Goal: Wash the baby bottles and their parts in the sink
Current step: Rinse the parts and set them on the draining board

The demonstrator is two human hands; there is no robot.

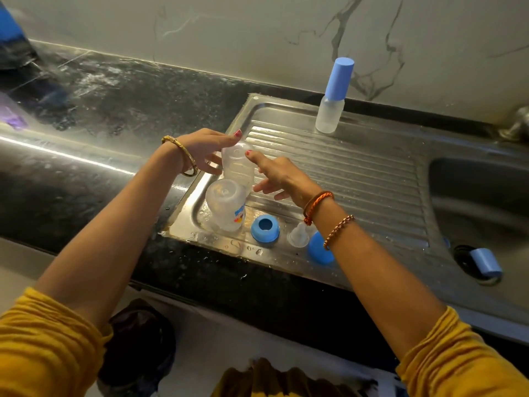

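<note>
Both hands meet on one clear baby bottle (238,164) that stands upside down on the ribbed steel drainboard (357,179). On its left, the left hand (204,151) has a narrow grip: the fingers curl round the bottle's side and one fingertip reaches over its upturned base. From the right, the right hand (279,179) gives no real grip, laying only a straight forefinger against the base while the other fingers hang loose and spread just beside the bottle wall. Just in front of this bottle, and seeming to touch it, a second clear bottle with a printed label (226,206) also stands inverted at the near left corner of the drainboard. Along the near edge lie a blue screw ring (265,229), a clear silicone teat (300,234) and a blue cap (317,249), the last partly hidden by the right wrist. At the far edge, well apart from the hands, stands an upright small bottle with a tall blue cap (333,98). Right of the drainboard, the sink basin (481,196) holds another blue cap (486,262) lying over the drain. Water spots the dark stone bench (114,110) around the sink.
</note>
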